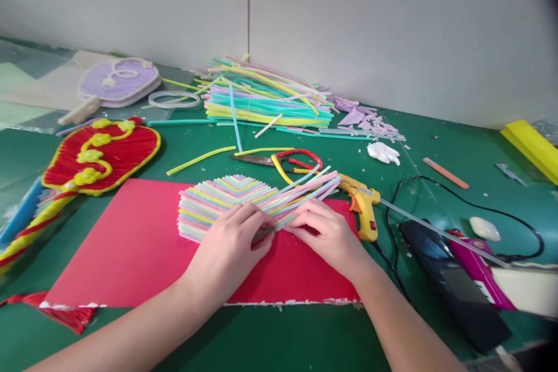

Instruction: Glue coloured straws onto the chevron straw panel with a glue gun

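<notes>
On a red sheet [126,244] lies a leaf-shaped piece of pastel pipe cleaners [226,195], set in slanting rows, with long loose ends [311,186] fanning out to the right. My left hand [238,238] rests at its lower edge, thumb and fingers pinched together near the middle. Close by on the right, my right hand [325,232] pinches at the lower ends of the pipe cleaners. The fingertips of both hands nearly meet there. Red-handled scissors [305,157] and a yellow hot glue gun [364,203] lie just beyond the sheet.
A heap of pipe cleaners [265,99] lies against the wall. Left are a red fan [104,154] with yellow trim and a lilac fan [120,81]. Right are a black phone [453,285], a cable [479,200], a white mouse-shaped object [485,228] and a yellow strip [534,148].
</notes>
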`<state>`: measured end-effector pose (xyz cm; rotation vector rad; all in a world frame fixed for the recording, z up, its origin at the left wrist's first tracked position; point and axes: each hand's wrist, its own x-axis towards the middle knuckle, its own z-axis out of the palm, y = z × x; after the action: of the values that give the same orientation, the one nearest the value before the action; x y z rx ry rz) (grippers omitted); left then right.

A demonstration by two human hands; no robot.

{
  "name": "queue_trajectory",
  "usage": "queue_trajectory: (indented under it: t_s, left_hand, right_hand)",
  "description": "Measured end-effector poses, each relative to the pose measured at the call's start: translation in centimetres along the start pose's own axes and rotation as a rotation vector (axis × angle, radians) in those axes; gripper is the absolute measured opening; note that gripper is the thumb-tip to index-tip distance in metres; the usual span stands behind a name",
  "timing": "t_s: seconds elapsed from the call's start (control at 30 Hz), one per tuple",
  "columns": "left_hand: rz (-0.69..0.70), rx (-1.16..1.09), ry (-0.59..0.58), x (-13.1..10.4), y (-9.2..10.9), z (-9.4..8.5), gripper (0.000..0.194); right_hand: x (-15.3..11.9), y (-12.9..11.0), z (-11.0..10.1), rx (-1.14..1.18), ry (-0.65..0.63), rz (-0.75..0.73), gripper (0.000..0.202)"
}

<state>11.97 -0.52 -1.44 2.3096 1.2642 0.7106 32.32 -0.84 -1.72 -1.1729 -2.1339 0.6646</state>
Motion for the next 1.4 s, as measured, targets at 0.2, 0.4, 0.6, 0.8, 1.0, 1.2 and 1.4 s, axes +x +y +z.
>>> queue_trajectory:
  t_s: [0.2, 0.4, 0.6, 0.8, 1.0, 1.2, 1.4]
  left_hand:
    - [0.005, -0.010, 0.003, 0.02, -0.14, 0.20, 0.010]
    - [0.021, -0.025, 0.021, 0.13, -0.08, 0.13, 0.010]
    - [0.019, -0.024, 0.023, 0.01, -0.18, 0.15, 0.009]
    - [0.024, -0.029, 0.025, -0.09, -0.32, 0.23, 0.009]
    - [0.021, -0.034, 0.023, 0.00, -0.13, 0.12, 0.010]
    - [0.016, -0.040, 0.016, -0.01, -0.14, 0.03, 0.009]
    - [0.015, -0.030, 0.012, 0.01, -0.05, 0.03, 0.010]
  right_hand:
    - [0.04, -0.13, -0.13, 0.001, -0.001, -0.006, 0.011]
    - [0.05, -0.07, -0.03, 0.008, -0.002, -0.012, 0.010]
    - [0.03, -0.11, -0.06, 0.003, 0.000, -0.010, 0.010]
    - [0.03, -0.17, -0.03, 0.000, -0.004, -0.011, 0.009]
    - [-0.05, -0.02, -0.30, 0.017, 0.004, 0.002, 0.009]
    - [-0.02, 0.21, -0.68, 0.006, 0.035, 0.020, 0.009]
    - [0.05, 0.36, -1.01, -0.038, 0.077, 0.002, 0.010]
